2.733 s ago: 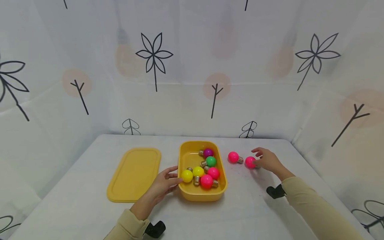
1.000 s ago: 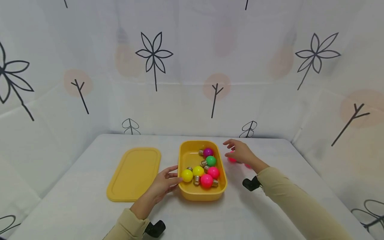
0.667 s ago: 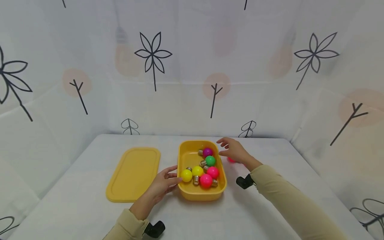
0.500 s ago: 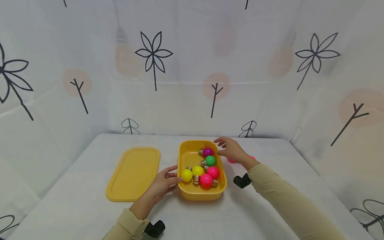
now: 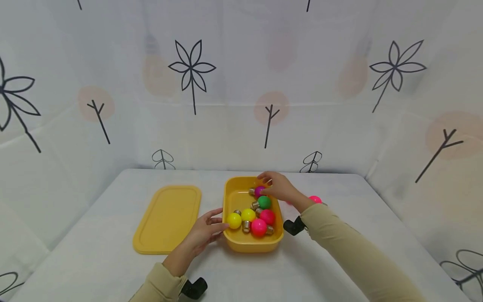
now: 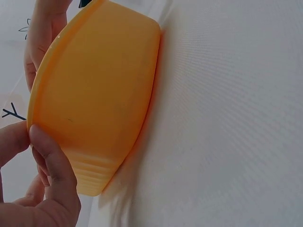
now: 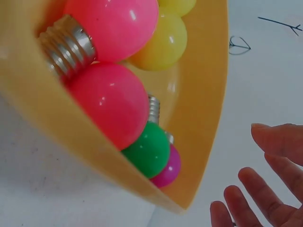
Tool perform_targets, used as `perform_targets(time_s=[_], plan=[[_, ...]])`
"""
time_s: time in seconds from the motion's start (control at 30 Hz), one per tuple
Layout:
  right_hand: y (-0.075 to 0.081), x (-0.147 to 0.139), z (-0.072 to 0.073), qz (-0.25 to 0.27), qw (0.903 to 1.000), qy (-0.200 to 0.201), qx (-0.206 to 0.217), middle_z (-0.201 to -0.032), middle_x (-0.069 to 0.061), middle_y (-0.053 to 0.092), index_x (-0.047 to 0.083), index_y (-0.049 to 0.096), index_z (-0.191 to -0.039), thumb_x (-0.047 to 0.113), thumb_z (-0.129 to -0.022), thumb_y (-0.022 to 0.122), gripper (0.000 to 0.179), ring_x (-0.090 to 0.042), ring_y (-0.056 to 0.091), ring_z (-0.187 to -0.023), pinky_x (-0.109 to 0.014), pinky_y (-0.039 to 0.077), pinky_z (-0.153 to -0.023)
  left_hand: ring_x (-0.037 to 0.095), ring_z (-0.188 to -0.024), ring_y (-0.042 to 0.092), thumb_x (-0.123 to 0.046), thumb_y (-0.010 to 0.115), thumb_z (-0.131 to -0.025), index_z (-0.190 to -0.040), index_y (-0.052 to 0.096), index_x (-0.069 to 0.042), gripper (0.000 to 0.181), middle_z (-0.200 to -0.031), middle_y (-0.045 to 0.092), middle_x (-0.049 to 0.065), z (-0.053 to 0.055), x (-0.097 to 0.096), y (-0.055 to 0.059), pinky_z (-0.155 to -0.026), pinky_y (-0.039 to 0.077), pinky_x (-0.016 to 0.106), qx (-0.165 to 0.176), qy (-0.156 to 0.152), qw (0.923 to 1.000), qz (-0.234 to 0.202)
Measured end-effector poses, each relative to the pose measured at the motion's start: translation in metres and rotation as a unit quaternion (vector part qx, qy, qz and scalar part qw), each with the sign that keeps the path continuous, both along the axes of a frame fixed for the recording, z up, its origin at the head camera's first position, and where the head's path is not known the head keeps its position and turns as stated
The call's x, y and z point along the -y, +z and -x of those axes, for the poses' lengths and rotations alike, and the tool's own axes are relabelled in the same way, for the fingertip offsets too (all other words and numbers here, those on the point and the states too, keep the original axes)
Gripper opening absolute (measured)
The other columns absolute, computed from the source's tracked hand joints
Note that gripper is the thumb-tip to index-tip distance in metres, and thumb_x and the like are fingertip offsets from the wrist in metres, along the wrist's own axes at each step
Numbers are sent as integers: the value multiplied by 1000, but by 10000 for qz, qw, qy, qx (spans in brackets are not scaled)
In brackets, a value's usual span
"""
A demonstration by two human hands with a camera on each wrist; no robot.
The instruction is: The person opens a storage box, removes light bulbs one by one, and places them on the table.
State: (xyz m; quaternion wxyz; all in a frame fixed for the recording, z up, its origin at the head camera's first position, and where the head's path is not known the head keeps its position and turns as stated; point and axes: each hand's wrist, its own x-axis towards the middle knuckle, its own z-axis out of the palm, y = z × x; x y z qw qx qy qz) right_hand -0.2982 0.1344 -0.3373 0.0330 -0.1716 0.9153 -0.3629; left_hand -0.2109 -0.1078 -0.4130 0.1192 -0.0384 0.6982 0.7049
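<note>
A yellow plastic container (image 5: pixel 253 247) stands on the table with several coloured light bulbs inside. My left hand (image 5: pixel 205 233) pinches its left rim between thumb and fingers, as the left wrist view shows. Above the far right corner is my right hand (image 5: pixel 279 186), its fingers spread and relaxed with nothing between them. The purple bulb (image 5: pixel 258 191) lies just below it, partly hidden by the fingers in the head view. Near it are a green bulb (image 5: pixel 265 202), two pink bulbs, one in front (image 5: pixel 259 227), and two yellow bulbs, one at the left (image 5: pixel 234 221).
A flat yellow lid (image 5: pixel 167 218) lies left of the container. On the table to its right is a pink bulb (image 5: pixel 315 199); a second pink one is almost covered by the right forearm. Patterned cloth (image 5: pixel 234 138) hangs behind the table.
My right hand has left the pink bulb at the right and moved left, past the container's right rim to its far corner. The left hand stays on the rim.
</note>
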Motion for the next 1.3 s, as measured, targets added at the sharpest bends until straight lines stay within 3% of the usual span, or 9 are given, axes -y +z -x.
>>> perform_targets(time_s=[0.33,0.63,0.83,1.3], plan=[[1,17,-2,-98,9993,324,-154,-113,-18,57,4,58,-119,10,-83,69,38,-32,53,-102,-38,49,-87,25,-92,57,-12,70,-84,-139,40,-7,63,-116,50,17,-1,0,3,-80,52,33,44,-10,10000,-8],[-2,34,-1,68,9985,533,119,-117,-19,56,3,56,-122,8,-83,68,41,-29,53,-101,-35,50,-84,23,-91,58,-14,70,-84,-139,40,-6,63,-116,51,17,-1,0,4,-81,52,33,49,-52,10000,-5],[-10,46,1,-50,9970,762,74,-113,-16,59,3,58,-120,9,-82,70,41,-28,55,-100,-35,50,-85,23,-92,58,-13,69,-85,-139,39,-6,62,-116,51,17,-1,1,3,-81,52,33,32,-65,9999,-78],[-21,55,-4,-205,9867,1398,805,-112,-15,58,5,60,-116,10,-80,73,39,-24,54,-98,-32,50,-82,25,-94,59,-13,69,-85,-138,40,-6,61,-117,51,17,0,1,2,-81,52,34,5,-84,9999,-95]])
